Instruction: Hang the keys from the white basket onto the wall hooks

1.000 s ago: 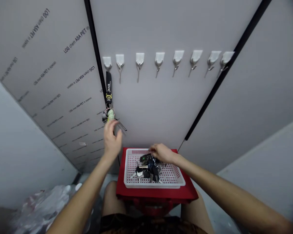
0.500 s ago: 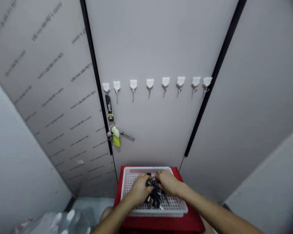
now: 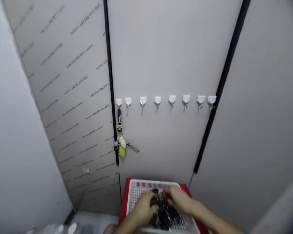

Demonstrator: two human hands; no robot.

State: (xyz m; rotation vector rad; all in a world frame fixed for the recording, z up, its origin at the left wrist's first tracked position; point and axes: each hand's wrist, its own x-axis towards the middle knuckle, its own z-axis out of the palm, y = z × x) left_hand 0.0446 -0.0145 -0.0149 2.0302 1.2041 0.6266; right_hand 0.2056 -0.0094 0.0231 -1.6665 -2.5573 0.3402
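Observation:
A tangled bundle of dark, glossy things [image 3: 164, 218] with some shiny bits lies in a white perforated basket [image 3: 129, 204]; blur hides their exact kind. My left hand [image 3: 146, 208] is closed at the bundle's left side, thumb and fingers pinching a dark part of it. From the right, my right hand [image 3: 178, 199] reaches in with curled fingers at the bundle's upper edge. What its fingertips hold is hidden. Above, a keychain [image 3: 119, 121] with a black strap, a yellow-green charm [image 3: 121, 151] and a thin metal piece [image 3: 133, 148] hangs from the leftmost hook [image 3: 118, 102].
White adhesive hooks [image 3: 157, 100] run in a row across the pale panel. Black vertical strips [image 3: 110, 65] border that panel. Under the basket is a red stand [image 3: 123, 208]. White-capped bottles [image 3: 73, 228] stand on the floor at lower left.
The view has shifted, so the hooks, basket and hands appear lower and further right. Both hands stay at the dark bundle, which looks more spread out in the basket.

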